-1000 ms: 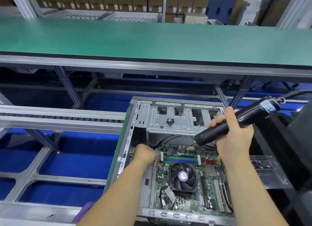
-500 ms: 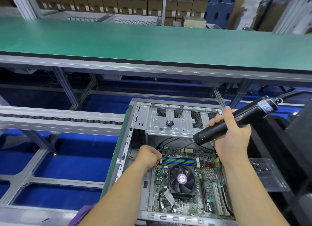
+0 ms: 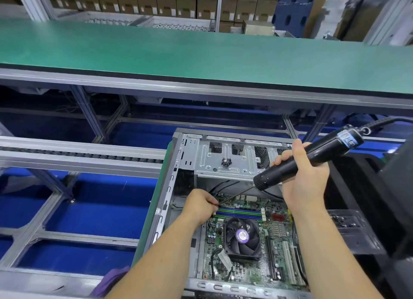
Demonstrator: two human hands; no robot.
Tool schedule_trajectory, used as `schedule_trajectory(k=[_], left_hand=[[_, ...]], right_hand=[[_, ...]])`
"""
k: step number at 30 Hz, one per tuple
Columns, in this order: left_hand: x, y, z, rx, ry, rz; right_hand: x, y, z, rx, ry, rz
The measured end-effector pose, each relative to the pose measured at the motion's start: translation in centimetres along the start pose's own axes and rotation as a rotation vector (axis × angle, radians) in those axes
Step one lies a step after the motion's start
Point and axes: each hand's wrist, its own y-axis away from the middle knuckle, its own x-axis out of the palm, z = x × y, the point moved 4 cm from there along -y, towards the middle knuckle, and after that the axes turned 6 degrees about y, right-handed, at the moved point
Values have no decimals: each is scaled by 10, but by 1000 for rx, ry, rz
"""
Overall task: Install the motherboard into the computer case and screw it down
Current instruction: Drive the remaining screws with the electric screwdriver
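Motherboard (image 3: 250,238) already seated inside computer case (image 3: 176,187); screwing underway. Right hand (image 3: 301,182) grips electric screwdriver (image 3: 306,160); left hand (image 3: 199,207) pinches bit tip beside motherboard's far-left corner. Remaining screws: cannot tell.

factory assembly line: conveyor belt (image 3: 201,50), stacked cartons (image 3: 169,3).

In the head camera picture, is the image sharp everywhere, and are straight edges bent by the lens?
Head view: the green circuit board and black electric screwdriver are fairly sharp; the brown cardboard boxes behind look soft. The long green bench top bows from wide-angle distortion. Light is even, without strong glare.
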Motion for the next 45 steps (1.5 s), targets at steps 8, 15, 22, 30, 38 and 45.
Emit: schedule_trajectory(k=[8, 15, 22, 30, 38, 45], left_hand=[[-1, 2, -3, 3, -2, 3], [0, 3, -4, 17, -38, 25], [1, 1, -4, 30, -39, 32], [2, -2, -1, 9, -43, 33], [4, -5, 2, 5, -30, 34], [7, -5, -4, 137, -261, 35]], right_hand=[[-3, -1, -4, -10, 33, -20], [-6, 0, -8, -3, 11, -23], [-8, 2, -8, -24, 21, -20], [-6, 3, -8, -42, 12, 10], [-6, 3, -9, -38, 1, 14], [-3, 5, -4, -52, 35, 127]])
